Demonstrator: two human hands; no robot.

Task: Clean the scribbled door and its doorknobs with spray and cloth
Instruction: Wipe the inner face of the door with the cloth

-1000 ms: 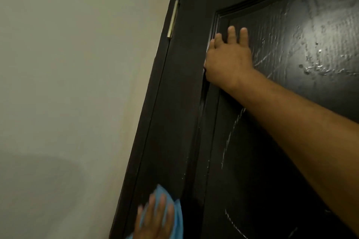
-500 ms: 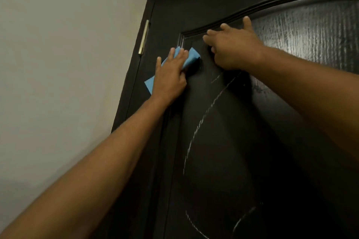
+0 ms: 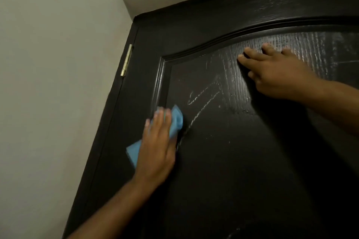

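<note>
One dark panelled door [image 3: 233, 161] fills most of our frame, right of a pale wall [image 3: 48, 83]. Our right hand [image 3: 275, 72], upper right, rests spread fingers on it. Lower centre, our left hand [image 3: 157, 145] presses a blue cloth [image 3: 175, 120] flat, fingers together, beside white chalk scribbles [image 3: 204, 97]. A brass hinge [image 3: 126, 60] sits upper left.

Open dark door [image 3: 223, 161] panel between both hands; raised moulding [image 3: 163, 75] and hinge [image 3: 127, 60] at left.
</note>
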